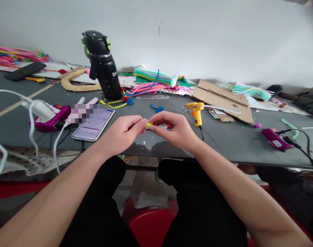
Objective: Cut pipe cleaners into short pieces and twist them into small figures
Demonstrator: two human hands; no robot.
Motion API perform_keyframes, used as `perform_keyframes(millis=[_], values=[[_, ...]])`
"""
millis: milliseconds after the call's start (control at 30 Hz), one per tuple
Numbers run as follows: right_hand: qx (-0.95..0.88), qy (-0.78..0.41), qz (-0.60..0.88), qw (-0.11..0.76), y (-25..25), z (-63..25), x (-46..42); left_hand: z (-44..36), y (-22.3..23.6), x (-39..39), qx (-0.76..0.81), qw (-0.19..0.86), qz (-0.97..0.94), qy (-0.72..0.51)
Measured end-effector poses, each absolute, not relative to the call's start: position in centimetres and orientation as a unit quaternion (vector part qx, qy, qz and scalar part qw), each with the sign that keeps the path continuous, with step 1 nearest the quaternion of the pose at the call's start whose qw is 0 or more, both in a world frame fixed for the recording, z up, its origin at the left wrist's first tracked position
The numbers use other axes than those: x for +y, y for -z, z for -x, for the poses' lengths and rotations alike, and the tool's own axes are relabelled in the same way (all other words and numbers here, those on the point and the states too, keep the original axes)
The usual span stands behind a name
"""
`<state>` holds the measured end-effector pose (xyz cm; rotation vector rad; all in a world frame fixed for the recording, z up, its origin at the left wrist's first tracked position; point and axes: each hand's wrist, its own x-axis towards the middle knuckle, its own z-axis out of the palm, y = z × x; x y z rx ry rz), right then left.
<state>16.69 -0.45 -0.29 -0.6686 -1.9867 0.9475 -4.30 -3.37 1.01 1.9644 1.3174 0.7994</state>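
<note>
My left hand and my right hand meet over the front edge of the dark grey table. Both pinch a small yellow piece between their fingertips; only a short bit shows and the rest is hidden by fingers. A smartphone with a lit screen lies just left of my left hand. A yellow glue gun lies just beyond my right hand.
A black water bottle stands at the back. Bundles of coloured pipe cleaners, cardboard pieces, a purple glue gun with white cables and another purple device lie around. A red stool is below.
</note>
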Motion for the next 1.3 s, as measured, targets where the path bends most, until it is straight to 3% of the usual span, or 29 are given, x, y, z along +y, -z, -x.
perform_keyframes(millis=[467,867,1167,1300], values=[[-0.786,-0.447,0.25,0.347,0.4,-17.8,-0.2,5.3,-0.6,-2.6,0.493,0.301,-0.763,-0.289],[-0.778,-0.415,0.296,0.368,0.0,-17.9,0.2,5.7,-0.7,-2.6,0.497,0.293,-0.764,-0.291],[-0.762,-0.459,0.28,0.361,0.6,-16.9,-0.2,5.4,-0.7,-2.5,0.482,0.426,-0.702,-0.305],[-0.74,-0.485,0.284,0.368,0.5,-16.5,-0.3,5.3,-0.8,-2.5,0.482,0.438,-0.693,-0.308]])
